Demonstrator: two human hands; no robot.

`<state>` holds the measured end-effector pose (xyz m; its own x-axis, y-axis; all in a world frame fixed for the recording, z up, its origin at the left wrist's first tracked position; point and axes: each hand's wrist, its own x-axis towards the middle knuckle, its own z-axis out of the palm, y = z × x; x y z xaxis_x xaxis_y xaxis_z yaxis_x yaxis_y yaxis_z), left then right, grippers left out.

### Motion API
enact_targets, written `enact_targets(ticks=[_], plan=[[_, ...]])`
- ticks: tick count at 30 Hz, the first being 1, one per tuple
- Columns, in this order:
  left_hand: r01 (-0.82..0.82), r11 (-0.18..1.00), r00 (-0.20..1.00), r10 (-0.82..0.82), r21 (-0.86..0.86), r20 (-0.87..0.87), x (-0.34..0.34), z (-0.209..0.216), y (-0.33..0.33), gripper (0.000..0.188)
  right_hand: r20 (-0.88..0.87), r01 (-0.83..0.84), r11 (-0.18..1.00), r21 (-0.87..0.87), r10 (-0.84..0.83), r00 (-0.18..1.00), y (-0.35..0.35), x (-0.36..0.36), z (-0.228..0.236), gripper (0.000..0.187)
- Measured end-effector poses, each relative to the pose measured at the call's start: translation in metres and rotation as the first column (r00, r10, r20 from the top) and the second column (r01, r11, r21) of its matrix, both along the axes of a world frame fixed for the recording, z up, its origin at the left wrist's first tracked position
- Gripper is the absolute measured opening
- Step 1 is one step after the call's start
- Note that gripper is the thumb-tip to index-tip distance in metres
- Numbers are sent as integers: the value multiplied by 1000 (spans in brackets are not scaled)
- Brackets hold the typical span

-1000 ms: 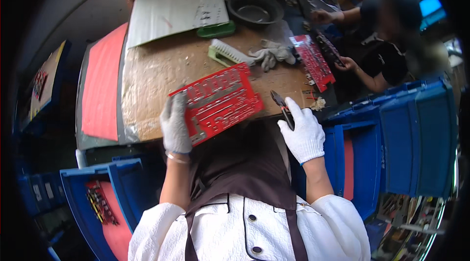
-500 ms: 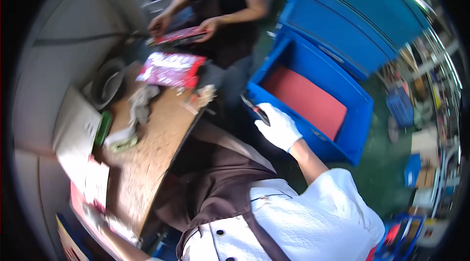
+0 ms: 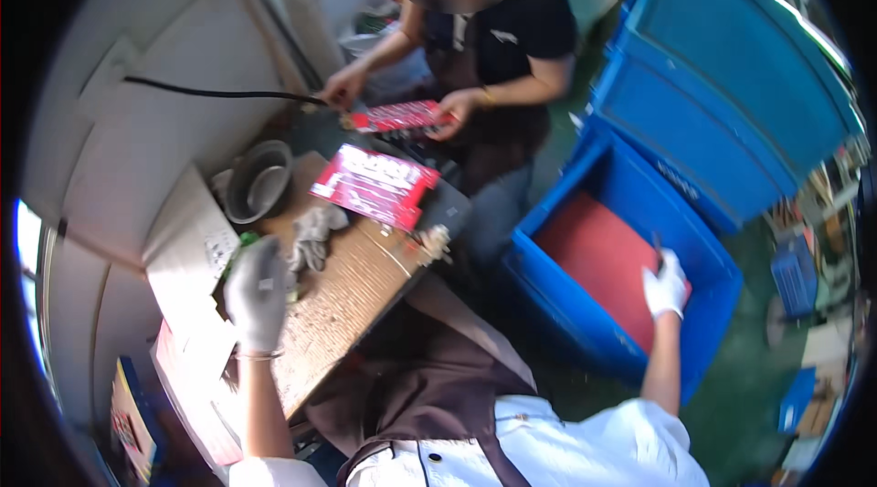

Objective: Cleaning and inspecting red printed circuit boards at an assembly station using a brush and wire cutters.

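Note:
My right hand (image 3: 665, 286), in a white glove, is closed on a pair of pliers; just the dark tip (image 3: 657, 242) shows past the fingers. It is down inside the blue bin (image 3: 585, 300), over a flat red sheet (image 3: 598, 254). My left hand (image 3: 256, 295), gloved too, is raised above the left side of the bench, beside an open carton (image 3: 187, 240). Motion blurs its fingers, so whether it holds anything cannot be made out. Near it lie crumpled grey gloves (image 3: 315, 236). A red printed panel (image 3: 376, 185) rests on the bench's far end.
Across the bench a person (image 3: 493, 58) holds a red strip-like piece (image 3: 397, 115) in both hands. A grey bowl (image 3: 259, 184) stands by the wall. Small scraps (image 3: 433, 242) lie at the worn bench's (image 3: 343, 295) edge. Blue lids (image 3: 703, 112) stand upright behind the bin.
My right hand has moved from the bin's near rim to inside it. My left hand has come up from the low left to above the bench. The view has shifted.

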<state>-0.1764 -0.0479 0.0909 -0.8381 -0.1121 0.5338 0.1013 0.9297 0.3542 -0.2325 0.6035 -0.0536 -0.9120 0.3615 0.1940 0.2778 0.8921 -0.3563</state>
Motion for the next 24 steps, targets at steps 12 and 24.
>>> enact_targets(ticks=[12,24], plan=[[421,888,891,-443,187,99,-12,20,116,27,591,679,432,-594,-339,732,132,30,-153,40],[341,772,894,-442,537,68,16,12,125,30,-52,113,427,-897,-357,933,87,-1,-49,36]])
